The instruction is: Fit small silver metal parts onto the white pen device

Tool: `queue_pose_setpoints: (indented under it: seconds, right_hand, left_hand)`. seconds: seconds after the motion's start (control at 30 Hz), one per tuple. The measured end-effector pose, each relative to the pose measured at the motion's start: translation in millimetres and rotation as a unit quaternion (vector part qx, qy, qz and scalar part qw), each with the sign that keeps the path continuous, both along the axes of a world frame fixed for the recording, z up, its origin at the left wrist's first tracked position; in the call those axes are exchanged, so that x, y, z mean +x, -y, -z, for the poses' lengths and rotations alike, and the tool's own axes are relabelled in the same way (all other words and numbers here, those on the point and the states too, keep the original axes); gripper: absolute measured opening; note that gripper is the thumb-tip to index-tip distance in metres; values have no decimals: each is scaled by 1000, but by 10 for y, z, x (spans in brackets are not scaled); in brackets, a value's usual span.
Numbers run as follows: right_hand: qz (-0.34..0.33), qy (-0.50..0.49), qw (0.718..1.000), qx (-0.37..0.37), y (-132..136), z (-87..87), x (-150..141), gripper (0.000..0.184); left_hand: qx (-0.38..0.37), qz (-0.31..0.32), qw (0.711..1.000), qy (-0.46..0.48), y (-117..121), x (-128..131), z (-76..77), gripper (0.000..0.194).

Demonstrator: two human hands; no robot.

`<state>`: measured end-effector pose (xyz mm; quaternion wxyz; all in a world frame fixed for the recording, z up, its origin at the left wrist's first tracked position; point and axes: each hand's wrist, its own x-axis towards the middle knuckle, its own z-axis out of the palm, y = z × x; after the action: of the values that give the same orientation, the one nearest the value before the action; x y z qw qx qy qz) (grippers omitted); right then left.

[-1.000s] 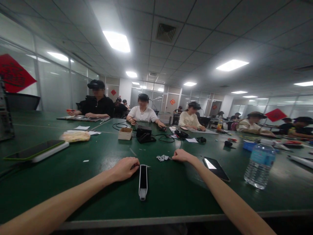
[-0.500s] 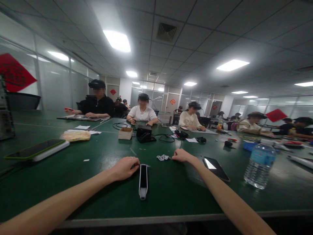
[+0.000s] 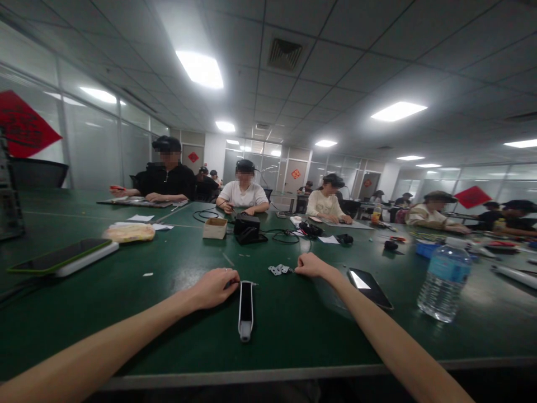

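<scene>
My left hand (image 3: pixel 213 287) rests on the green table (image 3: pixel 293 330) with its fingers curled against the far end of a long white device with a dark face (image 3: pixel 245 309). What the fingers pinch there is too small to make out. My right hand (image 3: pixel 311 265) lies further out, fingers closed, its tips touching a small cluster of silvery metal parts (image 3: pixel 280 270).
A dark phone (image 3: pixel 370 288) lies right of my right forearm, a water bottle (image 3: pixel 443 282) beyond it. A tablet in a green case (image 3: pixel 62 257) sits at left, a cardboard box (image 3: pixel 215 228) and black device with cables (image 3: pixel 248 230) mid-table. Several people work along the far side.
Both my hands stay where they were. The person in the white shirt opposite has drawn an arm in.
</scene>
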<state>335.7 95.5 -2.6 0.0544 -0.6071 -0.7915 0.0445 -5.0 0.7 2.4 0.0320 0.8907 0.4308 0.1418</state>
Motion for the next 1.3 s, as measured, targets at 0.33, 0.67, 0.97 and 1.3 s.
queue_pose_setpoints:
  seconds: [0.33,0.67,0.97,1.3]
  right_hand:
    - [-18,2,998,55,8,-27,-30,11]
    - [-99,-8,983,155,1,-14,-121,23]
    - [-222,-58,959,166,356,-55,-624,17]
    - [-321,-87,935,125,633,99,-1017,15]
  left_hand:
    - [7,-4,1000,-9,22,13,-23,21]
    - [5,-4,1000,-2,21,8,-21,19]
    - [-3,-12,1000,-6,45,19,-50,20]
    - [12,-16,1000,-16,39,42,-31,19]
